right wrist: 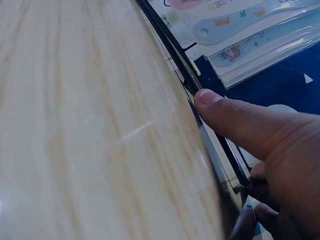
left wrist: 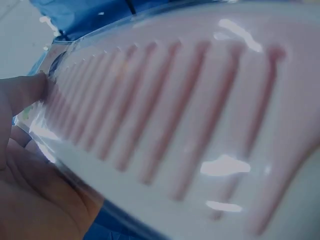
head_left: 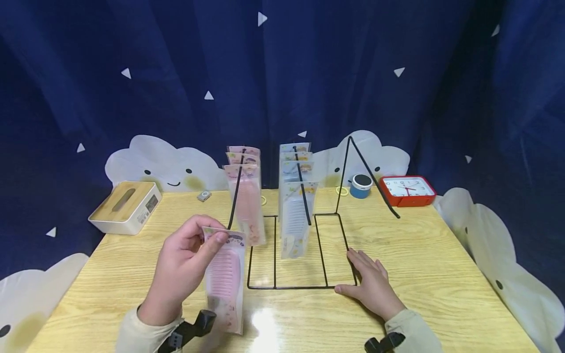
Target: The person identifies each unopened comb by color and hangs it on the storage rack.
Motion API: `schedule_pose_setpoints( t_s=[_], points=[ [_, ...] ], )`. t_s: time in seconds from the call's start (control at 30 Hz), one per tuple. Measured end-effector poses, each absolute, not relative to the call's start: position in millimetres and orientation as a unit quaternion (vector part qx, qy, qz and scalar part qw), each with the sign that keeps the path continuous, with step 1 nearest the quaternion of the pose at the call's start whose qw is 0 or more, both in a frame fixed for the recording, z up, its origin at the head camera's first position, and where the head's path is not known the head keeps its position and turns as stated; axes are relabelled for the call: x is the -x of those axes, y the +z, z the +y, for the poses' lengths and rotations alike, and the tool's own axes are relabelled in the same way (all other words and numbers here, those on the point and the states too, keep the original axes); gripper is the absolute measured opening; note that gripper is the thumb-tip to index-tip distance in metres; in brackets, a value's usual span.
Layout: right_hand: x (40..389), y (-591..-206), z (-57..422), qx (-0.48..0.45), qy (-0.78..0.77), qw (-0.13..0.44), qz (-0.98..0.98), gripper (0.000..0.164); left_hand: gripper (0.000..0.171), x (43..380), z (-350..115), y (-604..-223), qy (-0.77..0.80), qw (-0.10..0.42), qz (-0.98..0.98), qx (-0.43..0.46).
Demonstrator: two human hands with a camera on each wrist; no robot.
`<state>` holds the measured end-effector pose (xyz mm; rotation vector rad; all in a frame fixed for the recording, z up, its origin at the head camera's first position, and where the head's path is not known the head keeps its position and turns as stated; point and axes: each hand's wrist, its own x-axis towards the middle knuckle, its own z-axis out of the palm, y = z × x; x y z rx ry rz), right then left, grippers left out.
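Observation:
My left hand (head_left: 183,264) pinches the top of a clear pack with a pink comb (head_left: 224,282) in it, at the front tip of the left prong of a black wire rack (head_left: 300,288). Whether the prong passes through the pack's hole is hidden by the fingers. In the left wrist view, the comb's teeth (left wrist: 165,115) fill most of the picture. My right hand (head_left: 371,282) rests at the rack's front right corner, its thumb (right wrist: 220,107) against the front bar. Several packed pink combs (head_left: 248,201) hang on the left prong, several blue ones (head_left: 295,220) on the middle prong.
The right prong (head_left: 372,174) is bare and juts forward. Behind the rack stand a blue round speaker (head_left: 360,189) and a red clock (head_left: 408,191). To the left are a tissue box (head_left: 128,208) with a wooden lid and a small grey gadget (head_left: 204,196).

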<state>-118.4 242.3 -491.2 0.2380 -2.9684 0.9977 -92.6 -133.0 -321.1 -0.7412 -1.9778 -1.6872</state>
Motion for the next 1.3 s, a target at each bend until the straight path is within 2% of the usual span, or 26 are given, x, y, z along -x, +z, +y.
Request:
schedule_pose_setpoints(
  t_s=[0.4,0.8,1.17,1.3],
  points=[
    [117.4,-492.6,242.0,-0.084,0.319,0.021,-0.944,0.102,0.014,94.5,-127.0,-319.6,-0.652,0.206,-0.681,0.263],
    [118.5,-493.1,243.0,-0.084,0.318,0.020,-0.944,0.102,0.022,93.8,-122.1,-314.9,-0.655,0.207,-0.681,0.254],
    [118.7,-491.8,242.0,-0.081,0.318,0.014,-0.944,0.103,0.020,92.0,-123.5,-316.5,-0.649,0.199,-0.692,0.248],
    [118.7,-492.5,242.4,-0.082,0.318,0.015,-0.944,0.103,0.025,93.7,-125.3,-316.9,-0.662,0.190,-0.678,0.256]
  ],
)
